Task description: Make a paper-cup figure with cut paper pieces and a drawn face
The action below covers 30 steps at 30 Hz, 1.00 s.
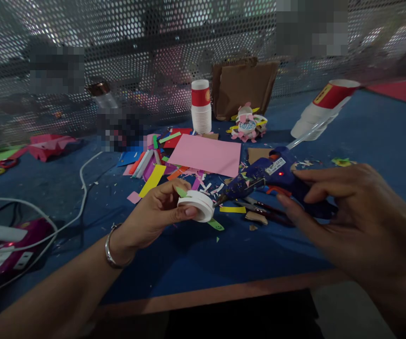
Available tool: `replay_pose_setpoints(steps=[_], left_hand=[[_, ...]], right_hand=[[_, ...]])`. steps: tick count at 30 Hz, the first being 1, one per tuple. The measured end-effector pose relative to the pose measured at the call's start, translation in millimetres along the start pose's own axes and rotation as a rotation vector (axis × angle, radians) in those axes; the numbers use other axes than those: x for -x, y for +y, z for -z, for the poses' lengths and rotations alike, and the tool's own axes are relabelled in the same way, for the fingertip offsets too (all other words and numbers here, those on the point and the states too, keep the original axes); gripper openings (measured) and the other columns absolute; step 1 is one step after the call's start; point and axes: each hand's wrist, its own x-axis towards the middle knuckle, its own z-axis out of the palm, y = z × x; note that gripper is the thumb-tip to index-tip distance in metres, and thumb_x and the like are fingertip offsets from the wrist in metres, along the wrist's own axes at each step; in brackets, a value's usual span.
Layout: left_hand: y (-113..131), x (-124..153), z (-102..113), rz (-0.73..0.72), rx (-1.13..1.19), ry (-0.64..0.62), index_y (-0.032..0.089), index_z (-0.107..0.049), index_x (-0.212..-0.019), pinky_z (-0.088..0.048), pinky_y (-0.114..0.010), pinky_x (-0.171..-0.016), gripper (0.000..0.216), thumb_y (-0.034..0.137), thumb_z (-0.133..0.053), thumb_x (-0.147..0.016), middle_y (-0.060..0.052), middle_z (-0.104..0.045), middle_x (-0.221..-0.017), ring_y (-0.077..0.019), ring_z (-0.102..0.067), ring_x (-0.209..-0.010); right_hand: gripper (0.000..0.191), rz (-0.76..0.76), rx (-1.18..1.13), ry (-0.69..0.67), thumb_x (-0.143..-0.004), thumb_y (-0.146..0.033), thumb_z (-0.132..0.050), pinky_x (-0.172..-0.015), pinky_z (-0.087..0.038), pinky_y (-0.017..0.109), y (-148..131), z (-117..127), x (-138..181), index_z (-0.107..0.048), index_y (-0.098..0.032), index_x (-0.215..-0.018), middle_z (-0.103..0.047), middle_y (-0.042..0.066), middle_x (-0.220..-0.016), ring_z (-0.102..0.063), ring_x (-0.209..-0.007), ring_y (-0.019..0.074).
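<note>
Between the thumb and fingers of my left hand [169, 207] is a white round piece [206, 207] that looks like a cut paper cup end, with green paper bits sticking out at its edge. My right hand [361, 221] grips a dark blue glue gun [252, 176]. A red light glows on the gun's side, and a clear glue stick [316, 127] juts from its back. Its nozzle points left, at or very near the white piece's rim; whether they touch I cannot tell. Pliers [264, 207] and a yellow paper strip [232, 210] lie beneath the gun.
Pink paper [206, 154] and coloured scraps cover the middle of the blue table [224, 263]. Behind stand stacked paper cups [201, 113], a decorated paper craft [247, 125] and cardboard [245, 89]. More cups [325, 106] lean at right. White cables and a purple power strip [15, 249] lie left.
</note>
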Motion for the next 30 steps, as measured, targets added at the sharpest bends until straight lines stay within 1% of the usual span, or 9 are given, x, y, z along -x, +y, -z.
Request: replay_pose_setpoints(steps=[8, 13, 16, 19, 22, 25, 27, 29, 30], left_hand=[[-1, 0, 1, 0.034, 0.016, -0.002, 0.019, -0.066, -0.082, -0.054, -0.019, -0.067, 0.027, 0.019, -0.091, -0.072, 0.002, -0.067, -0.086, -0.0095, -0.066, -0.075], [1, 0, -1, 0.042, -0.003, 0.031, 0.018, -0.066, -0.080, -0.053, -0.021, -0.065, 0.029, 0.023, -0.092, -0.069, 0.003, -0.065, -0.083, -0.0091, -0.063, -0.070], [2, 2, -3, 0.101, 0.009, 0.061, 0.018, -0.070, -0.082, -0.052, -0.022, -0.066, 0.032, 0.028, -0.095, -0.066, 0.001, -0.067, -0.082, -0.0110, -0.063, -0.073], [1, 4, -4, 0.214, 0.055, 0.103, 0.018, -0.073, -0.088, -0.051, -0.021, -0.069, 0.036, 0.033, -0.096, -0.065, -0.001, -0.070, -0.085, -0.0120, -0.064, -0.078], [-1, 7, -8, 0.261, 0.099, 0.170, 0.017, -0.070, -0.082, -0.046, -0.017, -0.061, 0.036, 0.032, -0.097, -0.063, 0.001, -0.066, -0.081, -0.0077, -0.058, -0.071], [0, 9, -15, 0.245, 0.097, 0.173, 0.016, -0.064, -0.073, -0.037, -0.016, -0.050, 0.038, 0.032, -0.097, -0.063, 0.004, -0.059, -0.070, -0.0054, -0.047, -0.060], [2, 10, -21, 0.221, 0.086, 0.171, 0.016, -0.062, -0.071, -0.037, -0.017, -0.049, 0.040, 0.033, -0.097, -0.063, 0.003, -0.059, -0.069, -0.0061, -0.047, -0.059], [5, 10, -23, 0.188, 0.072, 0.178, 0.017, -0.064, -0.073, -0.039, -0.017, -0.050, 0.039, 0.034, -0.097, -0.062, 0.003, -0.061, -0.070, -0.0072, -0.050, -0.061], [7, 9, -24, 0.169, 0.060, 0.185, 0.017, -0.066, -0.075, -0.039, -0.018, -0.050, 0.038, 0.033, -0.097, -0.061, 0.002, -0.062, -0.072, -0.0077, -0.051, -0.061]], right_hand=[[0.034, 0.011, -0.001, 0.018, -0.073, -0.013, -0.087, -0.067, -0.056, 0.039, 1, -1, 1, -0.056, -0.024, -0.082, -0.074, 0.002, -0.088, -0.073, -0.078, 0.0237], [0.033, 0.012, 0.034, 0.018, -0.074, -0.013, -0.086, -0.070, -0.058, 0.043, -3, -1, 3, -0.056, -0.024, -0.083, -0.075, 0.003, -0.092, -0.073, -0.080, 0.0247], [0.029, -0.037, 0.047, -0.011, -0.080, -0.011, -0.080, -0.072, -0.058, 0.048, -8, -1, 5, -0.055, -0.026, -0.084, -0.075, 0.003, -0.096, -0.073, -0.084, 0.0278], [0.030, -0.067, 0.081, -0.021, -0.083, -0.009, -0.077, -0.075, -0.058, 0.051, -11, -1, 6, -0.053, -0.027, -0.085, -0.074, 0.003, -0.097, -0.073, -0.085, 0.0290], [0.034, -0.059, 0.115, -0.012, -0.080, -0.007, -0.079, -0.075, -0.058, 0.051, -11, -2, 8, -0.053, -0.027, -0.086, -0.074, 0.004, -0.100, -0.072, -0.085, 0.0293], [0.035, -0.020, 0.148, -0.017, -0.078, -0.007, -0.080, -0.076, -0.059, 0.051, -5, -4, 9, -0.053, -0.027, -0.085, -0.074, 0.004, -0.099, -0.073, -0.085, 0.0298], [0.033, 0.008, 0.159, -0.021, -0.079, -0.010, -0.081, -0.076, -0.059, 0.050, 0, -4, 9, -0.054, -0.027, -0.084, -0.075, 0.004, -0.097, -0.074, -0.085, 0.0303], [0.029, -0.012, 0.185, -0.023, -0.081, -0.016, -0.080, -0.078, -0.058, 0.051, 7, -2, 7, -0.054, -0.028, -0.084, -0.075, 0.004, -0.095, -0.074, -0.085, 0.0308], [0.027, -0.069, 0.219, -0.047, -0.083, -0.018, -0.078, -0.081, -0.058, 0.052, 12, -1, 6, -0.053, -0.028, -0.084, -0.075, 0.004, -0.097, -0.074, -0.088, 0.0317]])
